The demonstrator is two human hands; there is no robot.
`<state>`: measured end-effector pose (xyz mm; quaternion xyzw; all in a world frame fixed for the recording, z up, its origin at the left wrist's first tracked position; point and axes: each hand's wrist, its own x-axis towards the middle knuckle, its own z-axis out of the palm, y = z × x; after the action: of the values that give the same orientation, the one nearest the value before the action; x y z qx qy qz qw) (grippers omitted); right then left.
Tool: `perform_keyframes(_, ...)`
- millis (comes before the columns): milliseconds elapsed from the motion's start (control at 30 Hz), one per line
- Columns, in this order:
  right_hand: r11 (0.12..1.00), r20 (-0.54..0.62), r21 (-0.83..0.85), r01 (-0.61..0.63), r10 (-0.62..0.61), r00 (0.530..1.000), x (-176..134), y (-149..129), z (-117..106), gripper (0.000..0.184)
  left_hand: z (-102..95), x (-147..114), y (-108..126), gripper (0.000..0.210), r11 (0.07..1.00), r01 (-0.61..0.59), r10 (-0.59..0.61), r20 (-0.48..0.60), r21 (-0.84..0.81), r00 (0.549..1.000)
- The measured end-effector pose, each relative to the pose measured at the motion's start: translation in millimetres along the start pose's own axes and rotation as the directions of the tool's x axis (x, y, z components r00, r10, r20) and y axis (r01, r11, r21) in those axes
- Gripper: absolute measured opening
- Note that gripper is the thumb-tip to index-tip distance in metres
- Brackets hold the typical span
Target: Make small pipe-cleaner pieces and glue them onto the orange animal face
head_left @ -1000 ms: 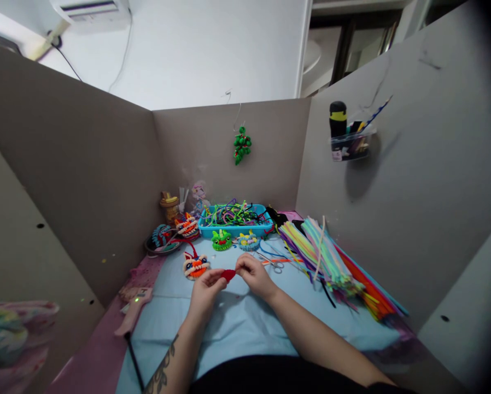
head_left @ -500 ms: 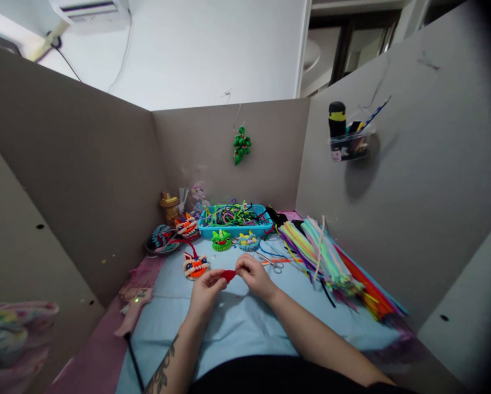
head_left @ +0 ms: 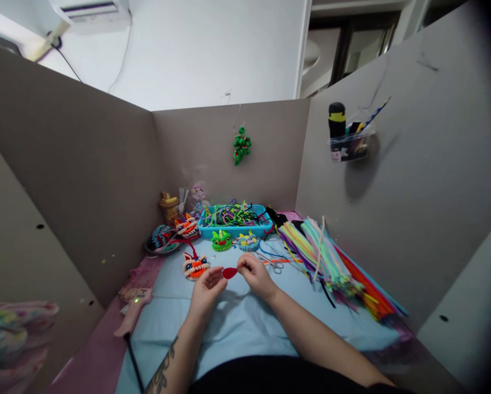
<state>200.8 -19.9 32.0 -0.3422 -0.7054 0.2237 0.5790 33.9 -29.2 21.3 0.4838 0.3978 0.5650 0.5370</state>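
A small red leaf-shaped fuzzy piece is stretched level between my two hands, above the blue cloth. My right hand pinches its right tip between thumb and fingers. At the left tip are the curled fingers of my left hand, with the thumb just below the piece. Just beyond my left hand lies an orange and white lion-head figure made of pipe cleaners. A pair of scissors rests to the right of my right hand.
Green and light blue figures sit before a blue tray of pipe-cleaner scraps. Bundled pipe cleaners lie at right. At left, a pink glue gun with a lit green light has its cord towards me. Grey panels enclose the table.
The red piece has levelled out and more of it shows between my hands. My left thumb and fingers have loosened around its left end. My right hand has shifted slightly.
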Motion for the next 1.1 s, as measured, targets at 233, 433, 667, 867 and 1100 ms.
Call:
perform_keyframes(233, 1.0, 0.05, -0.004, 0.013, -0.013, 0.999, 0, 0, -1, 0.013, -2.2, -1, 0, 0.03, 0.991, -0.025, 0.017, 0.068, 0.128, 0.998)
perform_keyframes(433, 1.0, 0.082, -0.004, 0.003, -0.003, 0.997, 0, 1, -1, 0.013, -0.6, -2, 4, 0.027, 0.971, -0.086, 0.073, 0.067, 0.221, 0.995)
perform_keyframes(667, 1.0, 0.053, -0.014, 0.006, -0.005, 0.999, 1, 2, -1, 0.013, 2.4, -3, 1, 0.032, 0.966, -0.062, 0.042, 0.084, 0.25, 0.996)
perform_keyframes(867, 1.0, 0.061, -0.014, 0.01, -0.009, 0.998, 0, 2, -1, 0.012, 0.7, -2, -6, 0.032, 0.947, -0.08, 0.046, 0.114, 0.312, 0.992)
perform_keyframes(1100, 1.0, 0.07, -0.018, 0.013, -0.012, 0.997, 0, 1, 0, 0.013, 1.1, -4, -3, 0.027, 0.947, -0.09, 0.056, 0.118, 0.309, 0.991)
